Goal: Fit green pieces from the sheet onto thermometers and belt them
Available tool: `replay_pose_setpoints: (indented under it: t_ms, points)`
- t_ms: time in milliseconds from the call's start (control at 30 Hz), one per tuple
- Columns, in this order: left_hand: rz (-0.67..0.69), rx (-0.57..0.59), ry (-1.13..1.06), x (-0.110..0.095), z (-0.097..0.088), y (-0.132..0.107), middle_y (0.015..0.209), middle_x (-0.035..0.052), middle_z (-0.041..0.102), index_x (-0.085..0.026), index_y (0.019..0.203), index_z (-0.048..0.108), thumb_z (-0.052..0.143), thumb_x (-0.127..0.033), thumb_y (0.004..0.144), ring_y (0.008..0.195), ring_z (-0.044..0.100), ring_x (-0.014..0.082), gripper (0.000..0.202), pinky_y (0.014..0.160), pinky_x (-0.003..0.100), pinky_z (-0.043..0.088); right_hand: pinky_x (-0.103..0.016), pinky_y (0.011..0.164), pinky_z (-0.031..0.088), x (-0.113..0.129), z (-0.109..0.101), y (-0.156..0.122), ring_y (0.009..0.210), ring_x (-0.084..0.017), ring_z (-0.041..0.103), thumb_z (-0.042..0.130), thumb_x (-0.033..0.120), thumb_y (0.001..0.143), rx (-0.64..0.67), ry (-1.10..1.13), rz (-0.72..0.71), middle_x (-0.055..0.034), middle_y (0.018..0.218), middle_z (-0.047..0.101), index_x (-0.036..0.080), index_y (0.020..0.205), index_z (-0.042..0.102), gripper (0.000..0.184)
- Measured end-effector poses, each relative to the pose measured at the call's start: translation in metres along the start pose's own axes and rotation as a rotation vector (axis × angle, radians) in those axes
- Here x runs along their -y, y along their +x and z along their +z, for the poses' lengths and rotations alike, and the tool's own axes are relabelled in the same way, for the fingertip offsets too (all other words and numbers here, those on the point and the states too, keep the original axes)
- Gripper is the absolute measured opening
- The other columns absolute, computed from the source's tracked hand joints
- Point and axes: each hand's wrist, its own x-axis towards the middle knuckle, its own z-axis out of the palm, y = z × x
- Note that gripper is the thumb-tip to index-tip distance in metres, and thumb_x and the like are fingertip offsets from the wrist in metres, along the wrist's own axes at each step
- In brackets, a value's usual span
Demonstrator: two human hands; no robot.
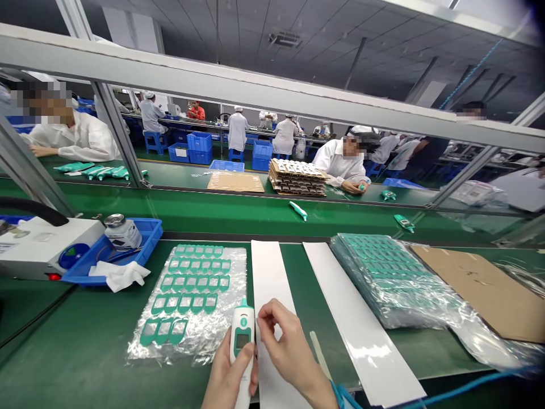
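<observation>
My left hand (230,375) grips a white and teal handheld thermometer-like device (242,335) upright near the table's front edge. My right hand (285,346) is beside it, fingertips pinched together at the device's right side; what they pinch is too small to see. Both hands hover over a long white paper strip (268,272). Left of them lies a clear plastic sheet (191,301) carrying rows of teal frame-shaped stickers (187,284).
A second white strip (353,318), a plastic-wrapped stack of teal sticker sheets (383,272) and a cardboard sheet (485,289) lie right. A blue tray (149,233) with a jar and a white cloth (121,275) sits left. Workers sit beyond the green conveyor (238,213).
</observation>
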Motion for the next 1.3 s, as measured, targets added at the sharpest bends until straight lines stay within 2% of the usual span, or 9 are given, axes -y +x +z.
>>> replay_pose_setpoints:
  t_ms: [67,200,567,833,933,1067,1167,1233,1300]
  points:
    - [-0.014,0.005,0.008,-0.001,0.000,-0.001,0.047,-0.0067,0.050,-0.019,0.097,0.047,0.064,-0.052,0.078,0.041,0.040,0.0076,0.041,0.044,0.019,0.033,-0.024,0.063,0.040,0.000,-0.001,0.001,0.068,-0.012,0.050,0.047,0.013,0.090,-0.014,0.009,-0.004,0.0000,0.076,0.051,0.019,0.080,0.051,0.012]
    - [-0.029,-0.059,0.052,-0.002,0.001,0.000,0.044,-0.0076,0.050,-0.019,0.115,0.040,0.062,-0.053,0.078,0.040,0.042,0.0093,0.055,0.043,0.019,0.034,-0.025,0.067,0.043,0.004,-0.002,-0.001,0.075,-0.014,0.054,0.047,0.011,0.089,0.102,0.107,-0.030,-0.0022,0.086,0.054,0.019,0.086,0.056,0.012]
    - [-0.026,-0.171,0.073,-0.011,0.005,-0.004,0.044,-0.0065,0.051,-0.018,0.112,0.054,0.071,-0.054,0.068,0.040,0.047,0.0129,0.060,0.042,0.022,0.040,-0.028,0.071,0.043,0.005,0.000,-0.003,0.079,-0.015,0.053,0.045,0.006,0.085,0.143,0.195,-0.009,-0.0028,0.087,0.052,0.019,0.081,0.053,0.016]
    - [0.016,-0.148,0.073,-0.010,0.004,-0.002,0.044,-0.0074,0.049,-0.018,0.100,0.056,0.068,-0.052,0.071,0.038,0.044,0.0108,0.046,0.040,0.021,0.038,-0.028,0.072,0.043,0.004,0.002,-0.005,0.079,-0.015,0.052,0.045,0.007,0.086,0.139,0.238,0.018,-0.0030,0.088,0.052,0.019,0.082,0.053,0.015]
    - [0.034,-0.148,0.068,-0.008,0.004,-0.001,0.044,-0.0070,0.049,-0.019,0.089,0.056,0.068,-0.054,0.071,0.038,0.044,0.0103,0.041,0.038,0.020,0.037,-0.027,0.068,0.043,0.002,0.003,-0.004,0.074,-0.014,0.051,0.046,0.012,0.088,0.134,0.320,0.032,-0.0018,0.083,0.050,0.019,0.078,0.047,0.013]
    - [0.018,-0.149,0.105,-0.007,0.003,0.002,0.042,-0.0078,0.047,-0.020,0.080,0.054,0.066,-0.059,0.071,0.034,0.041,0.0091,0.042,0.035,0.019,0.034,-0.026,0.067,0.044,-0.003,0.006,-0.004,0.072,-0.013,0.051,0.049,0.018,0.089,0.104,0.414,0.061,-0.0009,0.083,0.048,0.020,0.082,0.046,0.008]
    - [-0.076,-0.131,0.117,-0.008,-0.002,0.005,0.043,-0.0046,0.049,-0.020,0.071,0.054,0.057,-0.070,0.073,0.034,0.042,0.0102,0.050,0.035,0.020,0.034,-0.027,0.069,0.045,-0.007,0.005,-0.001,0.074,-0.014,0.050,0.047,0.019,0.090,0.053,0.352,0.062,-0.0022,0.087,0.048,0.020,0.090,0.050,0.003]
    - [-0.160,-0.080,0.090,-0.008,-0.008,0.005,0.043,0.0000,0.051,-0.018,0.063,0.056,0.044,-0.075,0.076,0.036,0.044,0.0108,0.060,0.038,0.021,0.036,-0.027,0.072,0.046,-0.006,-0.001,0.003,0.078,-0.015,0.052,0.044,0.015,0.090,0.068,0.244,0.029,-0.0054,0.098,0.051,0.021,0.104,0.053,0.018]
    - [-0.147,-0.088,0.098,-0.003,-0.015,0.003,0.047,0.0038,0.057,-0.018,0.075,0.065,0.043,-0.075,0.077,0.038,0.048,0.0136,0.061,0.041,0.024,0.040,-0.030,0.082,0.047,-0.001,-0.011,0.010,0.092,-0.017,0.055,0.041,0.010,0.088,0.182,0.077,-0.036,-0.0092,0.117,0.050,0.024,0.124,0.048,0.040]
